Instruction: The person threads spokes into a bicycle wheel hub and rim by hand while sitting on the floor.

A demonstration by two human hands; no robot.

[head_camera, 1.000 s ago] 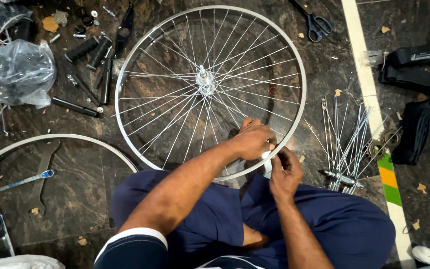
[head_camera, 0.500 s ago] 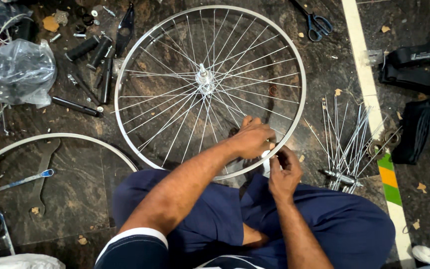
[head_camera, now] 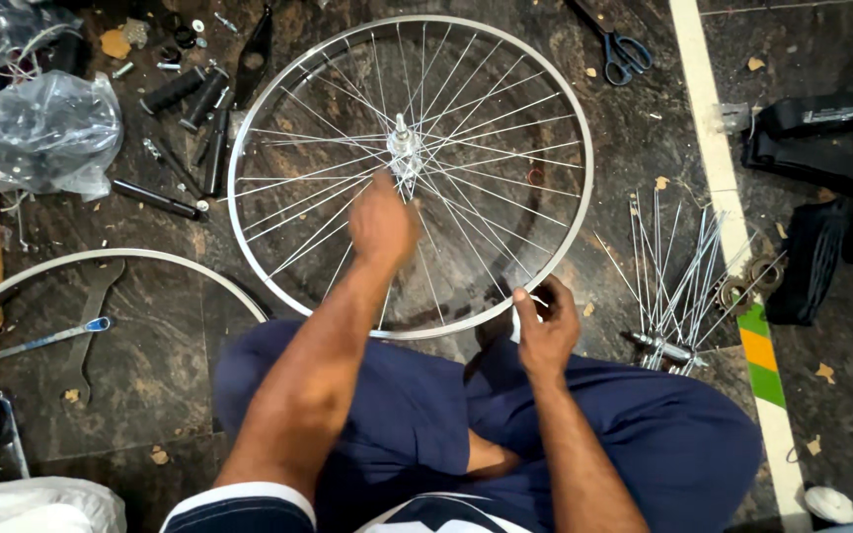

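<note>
Wheel: lay flat on the dark floor in front of the seated person, hub up, near rim against the knees

Left hand: had left the near rim, where it sat beside the right hand half a second earlier, and was now over the spokes just below the hub; blurred, so whether its fingers were apart or closed on a spoke could not be told

Right hand: stayed at the near rim, fingers pinched together on a small pale piece at the rim edge; what the piece was could not be made out

Change: only the left arm moved, from rim toward hub; wheel itself sat where it had been

Reading: work at that rim point looked paused or handed to the right hand alone, with attention passing to the spokes near the centre

Loose spokes: bundle fanned on the floor right of the wheel, well apart from both hands

Second rim: bare, at the left, partly out of view

Spanner: lay inside the second rim

Scissors: beyond the wheel, top right

Plastic bag: crumpled, top left
</note>
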